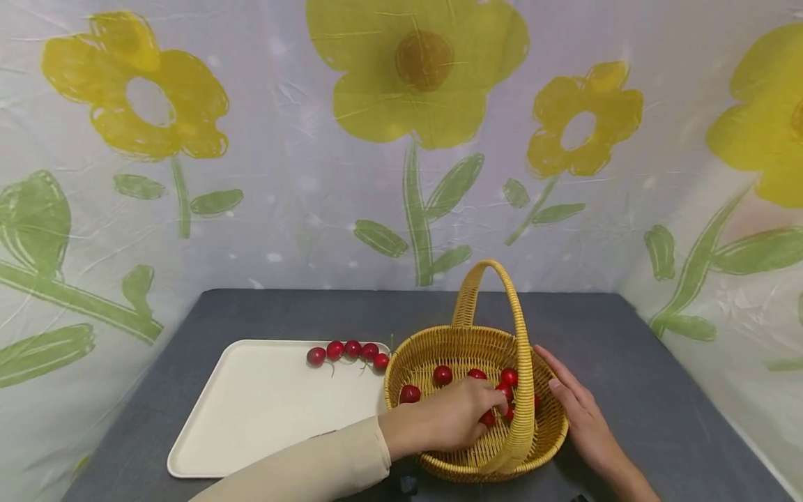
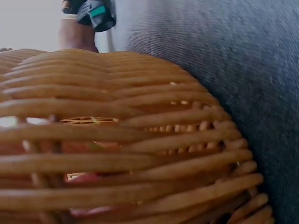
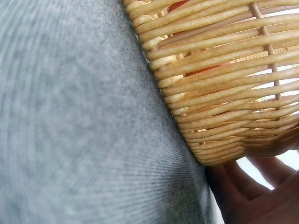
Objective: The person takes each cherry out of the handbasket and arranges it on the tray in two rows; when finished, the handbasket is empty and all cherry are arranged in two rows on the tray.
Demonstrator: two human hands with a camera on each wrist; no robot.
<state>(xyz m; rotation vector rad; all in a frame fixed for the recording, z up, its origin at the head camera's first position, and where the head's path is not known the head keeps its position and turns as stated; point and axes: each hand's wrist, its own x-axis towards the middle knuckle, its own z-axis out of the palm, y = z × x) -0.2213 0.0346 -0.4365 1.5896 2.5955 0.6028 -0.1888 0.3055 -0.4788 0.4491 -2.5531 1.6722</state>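
My left hand [image 1: 448, 413] reaches down inside a yellow wicker basket [image 1: 477, 475], left of its tall arched handle [image 1: 522, 362]. Between its curled forefinger and thumb it pinches a red cherry [image 1: 487, 418], partly covered by the fingers. More cherries lie scattered on the basket floor, among them one at the left [image 1: 410, 394] and one at the back [image 1: 442, 376]. At the basket's right side rests my right hand [image 1: 580, 415], its straight fingers along the outer wall and its thumb at the rim. In the right wrist view its fingers [image 3: 243, 182] show against the weave.
A white rectangular tray [image 1: 263, 411] lies left of the basket, whose side overlaps the tray's right end in the head view. Along its back edge several cherries [image 1: 353, 349] stand in a row. Dark grey cloth [image 1: 646, 376] covers the table; a flower-printed curtain [image 1: 282, 174] hangs behind.
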